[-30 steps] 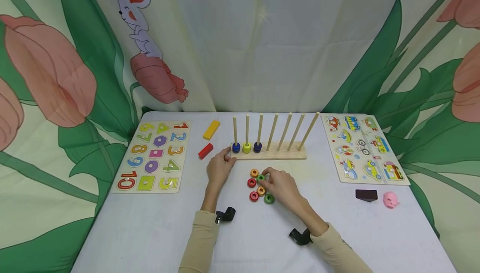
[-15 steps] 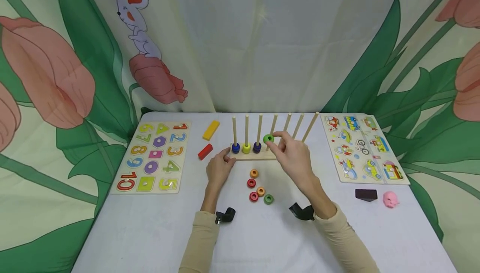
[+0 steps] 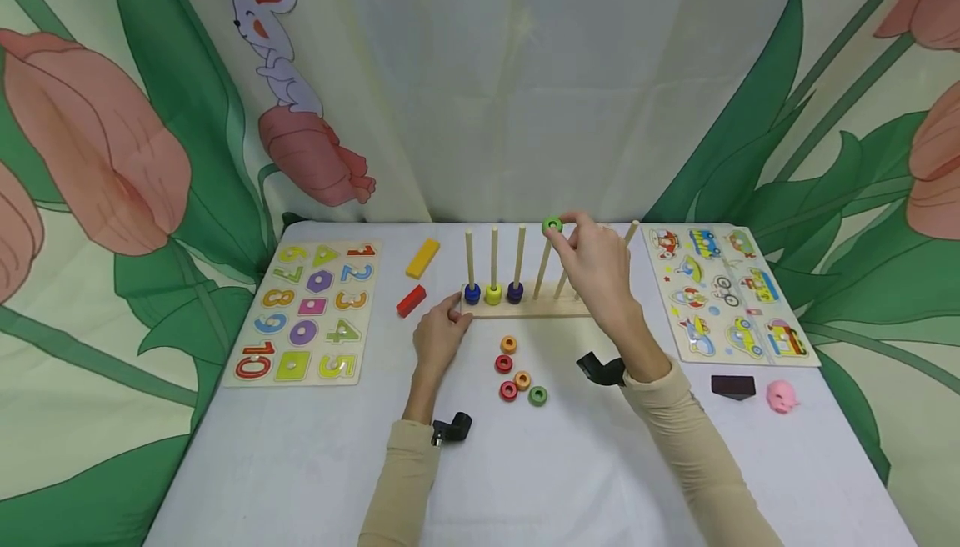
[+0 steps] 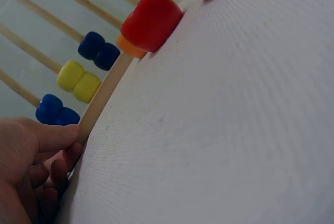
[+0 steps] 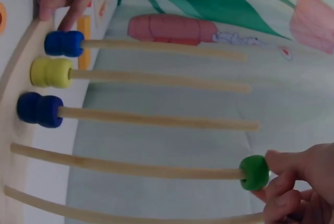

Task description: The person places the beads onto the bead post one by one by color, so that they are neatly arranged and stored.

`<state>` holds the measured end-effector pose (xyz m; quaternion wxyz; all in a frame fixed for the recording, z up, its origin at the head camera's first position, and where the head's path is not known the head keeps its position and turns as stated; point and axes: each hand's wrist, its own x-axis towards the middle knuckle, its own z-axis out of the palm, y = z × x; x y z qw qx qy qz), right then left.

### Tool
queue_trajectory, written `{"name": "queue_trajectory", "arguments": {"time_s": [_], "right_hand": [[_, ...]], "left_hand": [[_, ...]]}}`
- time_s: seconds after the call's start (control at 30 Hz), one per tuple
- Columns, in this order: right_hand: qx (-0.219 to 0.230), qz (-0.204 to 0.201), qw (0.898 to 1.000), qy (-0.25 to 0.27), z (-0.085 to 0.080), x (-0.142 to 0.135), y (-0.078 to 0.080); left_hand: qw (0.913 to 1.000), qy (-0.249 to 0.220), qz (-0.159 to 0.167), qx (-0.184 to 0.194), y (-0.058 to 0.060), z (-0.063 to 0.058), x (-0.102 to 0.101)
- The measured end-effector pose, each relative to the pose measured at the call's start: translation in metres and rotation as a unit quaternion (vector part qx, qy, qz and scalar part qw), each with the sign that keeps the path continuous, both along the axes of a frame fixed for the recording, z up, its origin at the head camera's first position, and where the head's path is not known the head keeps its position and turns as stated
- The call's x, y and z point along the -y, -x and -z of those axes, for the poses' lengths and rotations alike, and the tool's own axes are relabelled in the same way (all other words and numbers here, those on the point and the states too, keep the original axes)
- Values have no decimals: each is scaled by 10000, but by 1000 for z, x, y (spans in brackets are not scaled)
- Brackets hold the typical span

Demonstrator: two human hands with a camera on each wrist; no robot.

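Observation:
My right hand (image 3: pixel 602 272) pinches a green bead (image 5: pixel 254 173) between thumb and fingertips. That bead sits right at the top end of the fourth peg (image 5: pixel 130 167) of a wooden peg stacker (image 3: pixel 555 308). At the stacker's left end, my left hand (image 3: pixel 438 337) grips the base (image 4: pixel 104 91) with thumb and fingers. The first three pegs carry two beads each at the bottom: dark blue beads (image 4: pixel 50 108), yellow beads (image 5: pixel 51 72) and more dark blue beads (image 5: pixel 39 110). My right hand hides part of the pegs to the right in the head view.
Loose red beads (image 3: pixel 508 391), orange beads (image 3: pixel 508 344) and a green bead (image 3: pixel 537 396) lie before the stacker. A number board (image 3: pixel 300 313) and two blocks, red (image 3: pixel 411 301) and yellow (image 3: pixel 423 258), lie left; a picture board (image 3: pixel 731 297), dark block (image 3: pixel 732 387) and pink pig (image 3: pixel 782 397) lie right.
My right hand has picked the green bead from the loose group and raised it up and away to the fourth peg's tip. The left hand stays at the base.

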<state>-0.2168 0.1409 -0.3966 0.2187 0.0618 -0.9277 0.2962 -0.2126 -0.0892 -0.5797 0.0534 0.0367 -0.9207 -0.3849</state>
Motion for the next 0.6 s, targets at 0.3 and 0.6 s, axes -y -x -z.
{"name": "queue_trajectory", "arguments": {"time_s": [0.3,0.6], "right_hand": [[201,-77,9997,141,39,0,-31],[1723,-784,9816,-247,106,1,-92]], "left_hand": [[10000,-10,-36,17,-2,-2,1],[10000,0,-2,8,-1,-3,1]]}}
